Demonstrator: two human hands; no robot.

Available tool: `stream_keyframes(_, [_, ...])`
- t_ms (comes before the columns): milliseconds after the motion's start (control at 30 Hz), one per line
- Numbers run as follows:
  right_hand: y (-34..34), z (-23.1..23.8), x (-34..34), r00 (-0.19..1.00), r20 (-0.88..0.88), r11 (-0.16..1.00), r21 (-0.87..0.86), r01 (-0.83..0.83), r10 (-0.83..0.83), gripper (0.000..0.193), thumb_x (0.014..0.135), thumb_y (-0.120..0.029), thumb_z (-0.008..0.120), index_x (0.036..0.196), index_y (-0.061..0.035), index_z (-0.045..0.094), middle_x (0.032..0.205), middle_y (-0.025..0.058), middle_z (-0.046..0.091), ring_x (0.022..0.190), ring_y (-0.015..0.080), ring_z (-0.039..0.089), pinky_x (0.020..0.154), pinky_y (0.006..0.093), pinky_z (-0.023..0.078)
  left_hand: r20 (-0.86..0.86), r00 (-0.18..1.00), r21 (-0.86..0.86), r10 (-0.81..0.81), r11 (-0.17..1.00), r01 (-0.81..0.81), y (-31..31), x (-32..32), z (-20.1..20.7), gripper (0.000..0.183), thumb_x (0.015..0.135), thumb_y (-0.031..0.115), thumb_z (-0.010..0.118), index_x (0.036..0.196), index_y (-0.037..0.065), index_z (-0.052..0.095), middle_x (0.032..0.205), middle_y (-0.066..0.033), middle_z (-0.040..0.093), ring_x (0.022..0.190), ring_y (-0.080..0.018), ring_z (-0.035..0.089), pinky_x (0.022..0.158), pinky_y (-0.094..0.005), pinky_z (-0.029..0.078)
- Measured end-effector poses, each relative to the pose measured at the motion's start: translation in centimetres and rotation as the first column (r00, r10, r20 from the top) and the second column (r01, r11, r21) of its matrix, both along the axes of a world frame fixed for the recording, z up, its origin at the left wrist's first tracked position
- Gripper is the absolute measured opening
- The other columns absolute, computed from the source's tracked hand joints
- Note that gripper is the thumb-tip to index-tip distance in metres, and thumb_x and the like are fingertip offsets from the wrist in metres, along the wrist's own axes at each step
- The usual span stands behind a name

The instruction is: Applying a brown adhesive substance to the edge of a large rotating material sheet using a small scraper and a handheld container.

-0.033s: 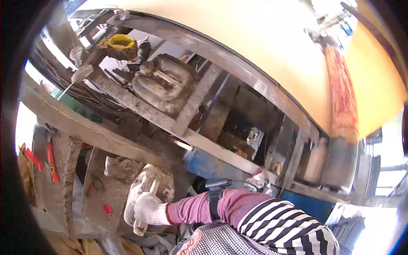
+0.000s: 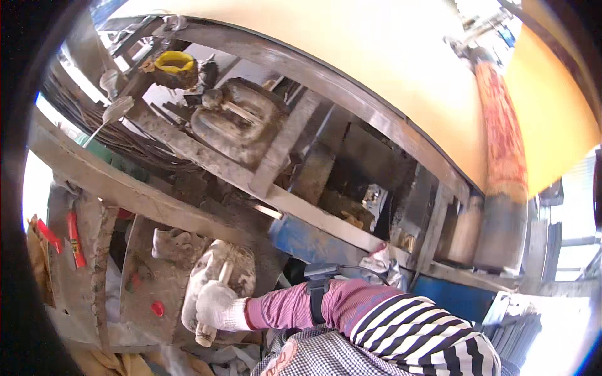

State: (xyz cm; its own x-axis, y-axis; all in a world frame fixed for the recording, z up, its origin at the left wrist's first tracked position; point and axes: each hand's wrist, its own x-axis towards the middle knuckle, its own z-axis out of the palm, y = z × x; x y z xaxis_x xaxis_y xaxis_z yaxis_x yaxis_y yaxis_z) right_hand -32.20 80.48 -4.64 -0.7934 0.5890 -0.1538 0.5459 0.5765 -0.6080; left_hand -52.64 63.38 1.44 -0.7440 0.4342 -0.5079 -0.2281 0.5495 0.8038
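Note:
My right hand (image 2: pixel 219 306), in a whitish knitted glove, is closed around a wooden stick (image 2: pixel 204 335) whose thick end pokes out below the fist. Above the fist, the stick lies over a dirty white, rounded tray-like container (image 2: pixel 241 269). What the stick's far end carries, I cannot make out. The sleeve is pink-purple striped, with a black strap round the forearm. My left hand is outside the picture. Beside the container, a crumpled dirty cloth (image 2: pixel 169 244) lies on the brown worn surface (image 2: pixel 147 288).
A wooden beam (image 2: pixel 125 182) crosses beyond my hand. On a shelf rack behind it are a grimy tray (image 2: pixel 210 135) with a wooden-handled tool and a yellow-rimmed pot (image 2: pixel 174 61). Red-handled tools (image 2: pixel 75 238) lie at left. A large yellow-orange sheet (image 2: pixel 351 56) spans above, near a reddish roller (image 2: pixel 501 125).

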Motion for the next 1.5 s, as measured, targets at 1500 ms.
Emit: stream_keyframes(1500, [40.7,27.5,64.4,0.492,-0.645,0.739,-0.173,0.651,-0.585,0.014,0.094,-0.005,0.057,0.098,-0.0032,0.07,0.083,0.0053,0.066,0.077,0.016,0.061,0.07,0.0274,0.051,-0.228,0.952,0.349,-0.204,0.896,0.276,12.2,-0.4,6.5,0.034,0.103,0.031,0.052,0.123,0.006,0.062,0.095,0.004,0.057,0.079,-0.0051,0.048,0.068,-0.0211,0.039])
